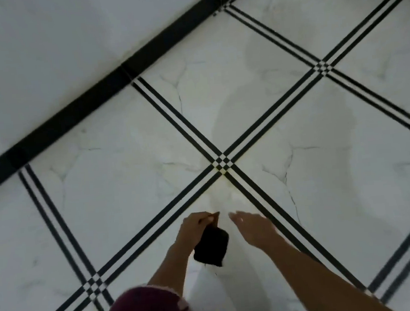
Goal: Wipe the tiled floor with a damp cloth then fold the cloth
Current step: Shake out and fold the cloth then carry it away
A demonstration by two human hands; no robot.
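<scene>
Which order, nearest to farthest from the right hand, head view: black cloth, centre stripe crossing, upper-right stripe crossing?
1. black cloth, just left of right hand, held by left hand.
2. centre stripe crossing, floor ahead.
3. upper-right stripe crossing, far ahead, rightward.

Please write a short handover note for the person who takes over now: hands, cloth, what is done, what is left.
Left hand: pinches the cloth by its top; the cloth hangs above the floor.
Right hand: open, beside the cloth, apart from it.
Done: darker patch ahead may be damp, wiped tile; not certain.
Left: fold the cloth; how far it is folded, I cannot tell.
</scene>
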